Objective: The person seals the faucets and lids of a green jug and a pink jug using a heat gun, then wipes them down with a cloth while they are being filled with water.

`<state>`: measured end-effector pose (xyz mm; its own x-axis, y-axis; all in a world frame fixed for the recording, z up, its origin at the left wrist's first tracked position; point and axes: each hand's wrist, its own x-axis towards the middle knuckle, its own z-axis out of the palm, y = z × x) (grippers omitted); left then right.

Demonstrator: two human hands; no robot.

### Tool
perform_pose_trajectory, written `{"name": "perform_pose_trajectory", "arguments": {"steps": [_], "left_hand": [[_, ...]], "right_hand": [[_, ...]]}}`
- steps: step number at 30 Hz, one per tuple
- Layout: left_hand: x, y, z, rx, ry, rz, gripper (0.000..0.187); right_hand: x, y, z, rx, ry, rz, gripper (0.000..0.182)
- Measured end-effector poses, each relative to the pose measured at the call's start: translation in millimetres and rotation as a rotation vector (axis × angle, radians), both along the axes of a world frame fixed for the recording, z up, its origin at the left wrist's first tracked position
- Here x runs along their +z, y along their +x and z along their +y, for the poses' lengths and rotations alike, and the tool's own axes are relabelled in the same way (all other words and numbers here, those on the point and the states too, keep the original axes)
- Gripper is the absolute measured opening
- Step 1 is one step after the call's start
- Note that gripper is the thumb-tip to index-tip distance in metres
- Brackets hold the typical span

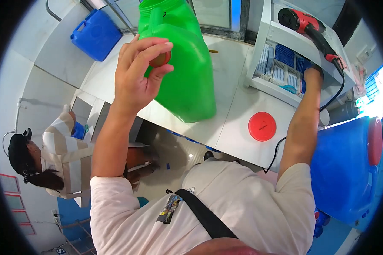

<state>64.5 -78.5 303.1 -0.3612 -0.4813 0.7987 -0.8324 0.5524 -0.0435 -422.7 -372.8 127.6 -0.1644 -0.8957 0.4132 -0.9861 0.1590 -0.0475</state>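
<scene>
My left hand (140, 68) is closed in a pinch on a small red round cap (161, 59), in front of the big green jug (191, 76). The jug stands on the white counter with its wide mouth uncovered at the top. My right hand (313, 73) reaches into the open white shelf unit, at the right end of a basket (266, 76) of white and blue packets (284, 55). Its fingers are hidden there. A large red lid (262, 126) lies on the counter, left of my right forearm.
A red and black heat gun (304, 23) rests on top of the shelf unit, its black cord hanging down. A large blue drum (342, 165) stands at right, a blue jerrycan (96, 35) at back left. Another person (68, 153) sits at left.
</scene>
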Motion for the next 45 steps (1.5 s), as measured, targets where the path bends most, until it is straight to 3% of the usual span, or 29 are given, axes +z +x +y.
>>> {"name": "perform_pose_trajectory", "arguments": {"steps": [2, 6, 9, 11, 12, 15, 16, 17, 20, 22, 24, 26, 28, 29, 30, 31, 35, 37, 39, 41, 42, 44, 45], "left_hand": [[-4, 0, -5, -0.022, -0.060, 0.055, 0.035], [-1, -3, -3, 0.003, -0.079, 0.023, 0.035], [-14, -6, 4, 0.044, -0.126, 0.124, 0.032], [-33, 2, 3, 0.179, -0.076, 0.219, 0.046], [-36, 5, 0, 0.221, -0.061, 0.248, 0.051], [-30, 10, -13, -0.009, -0.326, 0.196, 0.075], [-24, 12, -12, 0.040, -0.264, 0.074, 0.082], [-23, 13, -11, 0.091, -0.197, -0.046, 0.090], [-30, 21, -21, -0.024, -0.099, 0.124, 0.086], [-35, 15, -26, -0.031, -0.126, 0.246, 0.082], [-32, 9, -16, 0.289, -0.339, 0.090, 0.081], [-43, -6, 2, 0.238, -0.409, 0.079, 0.074], [-55, -57, 28, -0.072, 0.212, 0.525, 0.042], [-54, -87, 35, -0.286, 0.592, 0.856, 0.041], [-50, -104, 36, -0.447, 0.842, 1.039, 0.045], [-54, -113, 30, -0.528, 0.980, 1.223, 0.038], [-66, -120, 4, -0.442, 0.952, 1.260, 0.019], [-65, -124, 0, -0.411, 0.908, 1.269, 0.022], [-66, -133, -2, -0.376, 0.879, 1.283, 0.025], [-66, -145, 2, -0.473, 1.015, 1.446, 0.042], [-67, -149, 5, -0.477, 1.024, 1.442, 0.042], [-66, -155, 7, -0.553, 1.045, 1.485, 0.060], [-72, -156, 5, -0.587, 0.980, 1.343, 0.068]], "right_hand": [[3, 14, 18, 0.020, -0.028, -0.002, 0.030], [41, 60, 88, 0.135, -0.092, -0.369, 0.025], [52, 91, 130, 0.289, -0.066, -0.483, 0.022], [61, 111, 155, 0.379, -0.080, -0.488, 0.022], [72, 125, 172, 0.528, -0.057, -0.636, 0.022], [81, 152, 200, 0.807, -0.075, -0.859, 0.020], [83, 158, 205, 0.944, -0.122, -0.931, 0.020], [89, 162, 208, 0.932, -0.125, -0.927, 0.020], [110, 175, 217, 1.018, -0.156, -0.936, 0.017], [116, 178, 221, 1.010, -0.175, -1.107, 0.015], [109, 176, 222, 1.063, -0.252, -1.101, 0.018], [110, 174, 225, 1.119, -0.330, -1.094, 0.021], [113, 175, 237, 1.124, -0.546, -0.909, 0.030], [111, 175, 240, 1.125, -0.539, -0.909, 0.030], [109, 175, 242, 1.198, -0.561, -0.735, 0.032], [108, 175, 243, 1.266, -0.582, -0.557, 0.034], [109, 178, 264, 1.237, -0.412, -0.393, 0.035], [101, 173, 267, 1.160, -0.392, -0.669, 0.033], [106, 174, 269, 1.125, -0.385, -0.573, 0.032], [104, 172, 268, 1.078, -0.374, -0.483, 0.031], [100, 172, 263, 1.049, -0.367, -0.505, 0.030], [94, 169, 253, 1.016, -0.368, -0.522, 0.029], [89, 167, 249, 1.016, -0.344, -0.673, 0.027]]}}
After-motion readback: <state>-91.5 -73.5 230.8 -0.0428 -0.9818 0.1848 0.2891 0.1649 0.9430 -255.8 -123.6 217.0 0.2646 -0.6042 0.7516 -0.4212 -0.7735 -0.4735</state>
